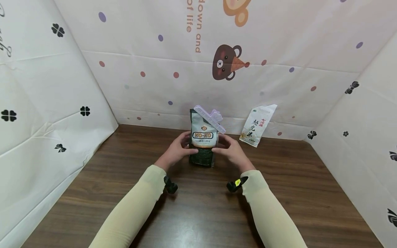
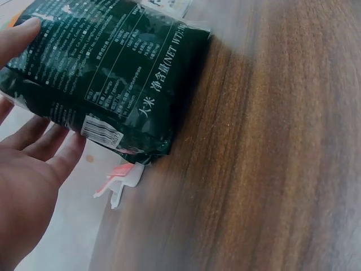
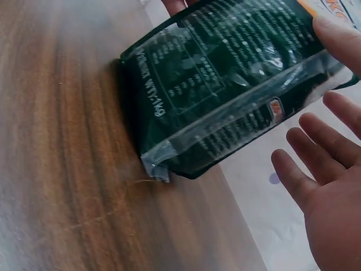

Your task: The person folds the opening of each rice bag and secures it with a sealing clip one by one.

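Observation:
A dark green and white KO-KO rice bag (image 1: 203,156) stands upright on the table, a lilac bag clip (image 1: 211,119) slanting across its top corner. My left hand (image 1: 177,150) holds its left side, thumb on the printed front; in the left wrist view the fingers (image 2: 62,149) reach around the side near the barcode. On the other side my right hand (image 1: 231,153) has its thumb at the front edge. The right wrist view shows its fingers (image 3: 307,161) spread and lightly bent, several of them apart from the bag's side.
A white rice bag (image 1: 255,125) leans on the patterned back sheet (image 1: 149,89), to the right of the green one. Behind the green bag lies a small white and pink plastic piece (image 2: 121,180). White sheets hang along both sides of the brown wooden table (image 1: 198,206).

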{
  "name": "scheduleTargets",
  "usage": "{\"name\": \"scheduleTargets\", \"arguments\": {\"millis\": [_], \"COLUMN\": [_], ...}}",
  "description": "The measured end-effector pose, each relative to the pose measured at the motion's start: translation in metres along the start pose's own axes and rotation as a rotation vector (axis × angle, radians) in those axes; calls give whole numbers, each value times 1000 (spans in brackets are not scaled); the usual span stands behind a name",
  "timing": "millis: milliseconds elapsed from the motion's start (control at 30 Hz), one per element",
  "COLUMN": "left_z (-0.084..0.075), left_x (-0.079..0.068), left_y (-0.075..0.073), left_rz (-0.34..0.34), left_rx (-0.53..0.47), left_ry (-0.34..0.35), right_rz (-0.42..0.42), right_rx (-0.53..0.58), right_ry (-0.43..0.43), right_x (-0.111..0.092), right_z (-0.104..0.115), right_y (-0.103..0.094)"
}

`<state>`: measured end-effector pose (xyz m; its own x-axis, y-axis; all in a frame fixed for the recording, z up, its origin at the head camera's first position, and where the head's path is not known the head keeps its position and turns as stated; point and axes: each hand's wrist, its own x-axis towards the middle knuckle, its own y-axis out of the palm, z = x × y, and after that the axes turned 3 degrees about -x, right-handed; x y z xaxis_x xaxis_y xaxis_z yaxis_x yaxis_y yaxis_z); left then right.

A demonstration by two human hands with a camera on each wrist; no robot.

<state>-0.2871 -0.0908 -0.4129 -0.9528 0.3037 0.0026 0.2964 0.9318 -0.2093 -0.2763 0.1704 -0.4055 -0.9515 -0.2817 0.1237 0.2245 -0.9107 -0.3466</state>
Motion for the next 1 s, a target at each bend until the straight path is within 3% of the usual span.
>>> {"name": "scheduleTargets", "arguments": {"millis": [267, 533, 800, 1000], "left_z": [4, 5, 5, 4], "left_x": [1, 1, 0, -3], "left_y": [-1, 0, -1, -4], "left_rz": [5, -16, -28, -37], "left_rx": [-11, 1, 3, -2], "left_ry": [-20, 2, 36, 40], "right_rz": [-18, -19, -34, -47], "right_rx": [-39, 13, -5, 0], "right_ry": [31, 61, -3, -54], "right_x": [0, 0, -13, -15], "right_z": [-3, -1, 27, 33], "right_y": [10, 15, 21, 26]}}
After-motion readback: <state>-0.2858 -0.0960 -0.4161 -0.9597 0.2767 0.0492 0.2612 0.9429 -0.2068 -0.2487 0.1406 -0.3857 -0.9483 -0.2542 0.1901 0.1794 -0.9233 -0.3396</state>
